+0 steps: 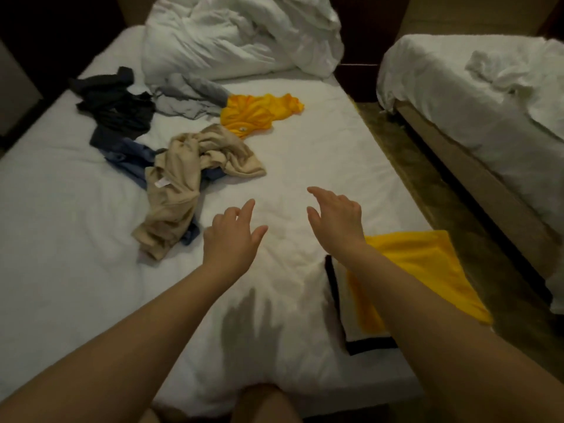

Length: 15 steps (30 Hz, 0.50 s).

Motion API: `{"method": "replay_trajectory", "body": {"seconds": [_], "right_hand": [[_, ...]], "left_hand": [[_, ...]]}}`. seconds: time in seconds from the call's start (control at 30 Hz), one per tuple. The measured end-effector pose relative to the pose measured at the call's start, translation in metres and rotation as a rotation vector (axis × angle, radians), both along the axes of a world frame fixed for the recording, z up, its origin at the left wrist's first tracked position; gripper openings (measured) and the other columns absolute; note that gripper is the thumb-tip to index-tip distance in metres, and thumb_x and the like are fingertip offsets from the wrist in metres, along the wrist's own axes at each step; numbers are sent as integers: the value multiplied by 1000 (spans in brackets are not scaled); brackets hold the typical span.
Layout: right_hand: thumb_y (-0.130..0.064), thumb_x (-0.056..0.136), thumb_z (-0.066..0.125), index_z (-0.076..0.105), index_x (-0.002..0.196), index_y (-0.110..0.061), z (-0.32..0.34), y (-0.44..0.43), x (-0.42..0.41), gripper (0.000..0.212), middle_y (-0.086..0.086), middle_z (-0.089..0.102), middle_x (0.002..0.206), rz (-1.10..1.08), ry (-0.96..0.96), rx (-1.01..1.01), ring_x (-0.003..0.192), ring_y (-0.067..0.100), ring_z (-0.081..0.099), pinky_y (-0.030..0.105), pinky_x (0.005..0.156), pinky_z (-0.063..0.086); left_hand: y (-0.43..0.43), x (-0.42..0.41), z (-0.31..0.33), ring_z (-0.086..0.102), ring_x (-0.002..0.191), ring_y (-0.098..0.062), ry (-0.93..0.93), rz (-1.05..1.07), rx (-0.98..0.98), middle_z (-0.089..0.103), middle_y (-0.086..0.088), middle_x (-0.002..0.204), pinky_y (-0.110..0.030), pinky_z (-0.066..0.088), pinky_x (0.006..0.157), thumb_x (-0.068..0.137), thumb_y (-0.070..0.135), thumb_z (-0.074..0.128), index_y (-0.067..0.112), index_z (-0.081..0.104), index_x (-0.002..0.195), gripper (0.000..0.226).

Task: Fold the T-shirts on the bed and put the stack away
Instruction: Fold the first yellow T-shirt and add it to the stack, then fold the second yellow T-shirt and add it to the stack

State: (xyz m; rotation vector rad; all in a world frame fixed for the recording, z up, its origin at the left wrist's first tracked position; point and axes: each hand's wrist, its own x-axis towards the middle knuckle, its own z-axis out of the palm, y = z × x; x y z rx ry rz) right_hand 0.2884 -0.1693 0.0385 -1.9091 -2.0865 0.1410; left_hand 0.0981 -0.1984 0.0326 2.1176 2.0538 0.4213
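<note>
Beige shirt (180, 184), blue shirt (128, 157), black shirt (117, 109), grey shirt (189, 94) and orange shirt (253, 114) lie crumpled; yellow shirt (427, 264) lies folded.

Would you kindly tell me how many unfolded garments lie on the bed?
5: black shirt far left, grey shirt by the duvet, orange shirt centre, beige shirt nearest, blue shirt partly under it. Others may be hidden.

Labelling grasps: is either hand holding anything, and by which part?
Nothing is held. Left hand and right hand hover open over the white bed sheet, touching neither the crumpled beige T-shirt nor the folded yellow T-shirt.
</note>
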Motion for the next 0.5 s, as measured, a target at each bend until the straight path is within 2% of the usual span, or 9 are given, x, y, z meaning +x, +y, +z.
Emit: {"method": "replay_trajectory", "body": {"seconds": [0.07, 0.17, 0.3, 0.37, 0.5], "right_hand": [[-35, 99, 36, 32, 143, -28, -15, 23, -29, 45, -4, 43, 144, 11, -12, -32, 121, 24, 47, 38, 101, 29], [-40, 99, 35, 27, 145, -27, -48, 64, -67, 48, -2, 37, 148, -36, 22, -99, 126, 26, 43, 41, 105, 30], [-48, 98, 34, 24, 146, -28, -110, 126, -100, 53, -2, 30, 152, -149, 192, -205, 136, 24, 33, 41, 112, 25], [-47, 98, 31, 29, 145, -25, -134, 160, -106, 52, -1, 35, 150, -205, 246, -119, 135, 21, 35, 37, 113, 24], [-44, 94, 31, 40, 141, -17, -156, 242, -98, 54, 6, 47, 142, -269, 437, 80, 129, 23, 43, 34, 108, 30]], "left_hand": [[21, -30, -17, 44, 118, -30, 53, 41, -14, 46, -9, 134, -43, 39, 90, 95, 50, 35, 24, 22, 146, 58], [56, -63, -48, 36, 128, -29, 27, 119, -54, 38, -8, 143, -42, 34, 99, 96, 51, 33, 24, 19, 147, 59], [120, -75, -83, 20, 139, -26, -38, 32, -22, 21, -7, 153, -37, 21, 110, 96, 50, 34, 24, 14, 149, 63], [164, -73, -96, 17, 141, -27, -72, -46, 21, 17, -9, 155, -35, 16, 112, 95, 50, 34, 23, 15, 149, 64], [253, -60, -114, 33, 133, -36, -87, -128, 146, 21, -12, 154, -44, 31, 104, 82, 59, 21, 26, 26, 147, 72]]}}
